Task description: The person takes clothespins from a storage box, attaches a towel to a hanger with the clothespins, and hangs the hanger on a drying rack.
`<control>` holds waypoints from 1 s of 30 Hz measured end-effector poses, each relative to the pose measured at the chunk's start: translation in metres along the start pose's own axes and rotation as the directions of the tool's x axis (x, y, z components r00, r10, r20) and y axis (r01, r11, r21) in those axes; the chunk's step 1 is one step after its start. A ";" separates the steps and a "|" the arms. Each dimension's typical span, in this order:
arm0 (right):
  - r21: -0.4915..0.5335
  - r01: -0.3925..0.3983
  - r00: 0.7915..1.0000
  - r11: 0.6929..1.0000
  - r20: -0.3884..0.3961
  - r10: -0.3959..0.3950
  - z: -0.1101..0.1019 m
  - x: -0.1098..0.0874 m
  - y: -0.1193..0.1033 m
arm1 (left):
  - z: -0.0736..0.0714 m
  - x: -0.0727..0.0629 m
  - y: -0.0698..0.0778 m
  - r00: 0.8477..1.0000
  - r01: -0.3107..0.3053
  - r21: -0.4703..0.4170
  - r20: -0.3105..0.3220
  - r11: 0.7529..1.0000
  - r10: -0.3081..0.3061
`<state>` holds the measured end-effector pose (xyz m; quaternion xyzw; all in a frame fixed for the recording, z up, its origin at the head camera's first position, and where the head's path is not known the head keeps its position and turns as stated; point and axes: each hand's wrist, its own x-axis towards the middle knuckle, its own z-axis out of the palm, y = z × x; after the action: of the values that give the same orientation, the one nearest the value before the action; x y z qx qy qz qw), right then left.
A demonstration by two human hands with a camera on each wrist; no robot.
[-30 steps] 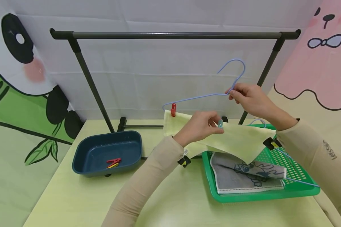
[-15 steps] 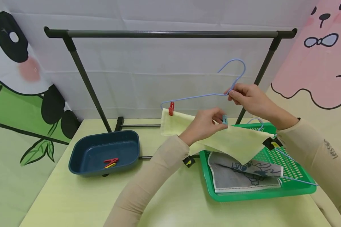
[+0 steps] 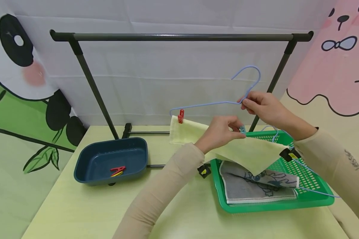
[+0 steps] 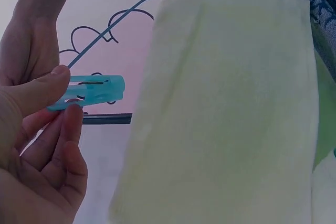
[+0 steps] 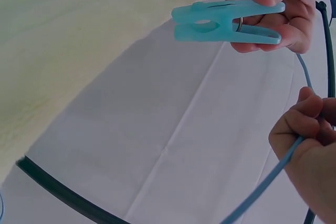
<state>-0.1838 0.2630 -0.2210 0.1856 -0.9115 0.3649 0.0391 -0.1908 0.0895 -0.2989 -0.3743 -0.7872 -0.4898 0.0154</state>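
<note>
A red clothespin [image 3: 180, 116] already grips the pale yellow cloth [image 3: 242, 151] on the blue hanger [image 3: 209, 104] — held at its neck by the right hand [image 3: 264, 108], below the rack rail [image 3: 179, 37] — while the left hand [image 3: 221, 131] pinches a teal clothespin [image 5: 226, 20], not yet clipped on.

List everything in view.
Table: one, pale green, underneath.
Backdrop: count unclear, multicoloured, behind.
Rack: one, black, on table.
Tub: one, blue, table left.
Loose pegs: two, red/yellow, tub.
Basket: one, green, table right.
Towel: one visible, grey, basket.
Spare hangers: count unclear, blue, basket.
Cloth: one, yellow, partly above basket.
Clipped peg: one, red, on cloth.
Held hanger: one, blue, right hand.
Held peg: one, teal, left hand.
Wrist cameras: two, black, wrists.
Hands: two, bare, above table.
</note>
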 end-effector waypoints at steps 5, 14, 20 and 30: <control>-0.029 0.031 0.999 0.999 -0.022 -0.032 0.000 -0.003 0.001 | 0.005 0.001 0.002 1.000 -0.009 0.020 0.007 1.000 0.009; -0.002 0.064 0.997 0.998 -0.037 -0.064 0.002 -0.003 0.001 | 0.013 0.003 0.006 0.999 -0.026 0.045 -0.019 0.999 0.027; 0.020 0.060 0.998 0.998 -0.035 -0.059 0.002 -0.001 0.003 | 0.020 0.009 0.009 1.000 0.024 0.035 0.011 0.999 -0.024; 0.044 0.075 0.997 0.996 -0.027 -0.074 0.002 0.000 0.007 | 0.029 0.018 0.013 0.999 0.031 0.119 0.031 0.992 -0.035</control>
<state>-0.1865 0.2660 -0.2270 0.2157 -0.8949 0.3861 0.0600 -0.1862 0.1255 -0.2973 -0.3676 -0.8212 -0.4362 0.0166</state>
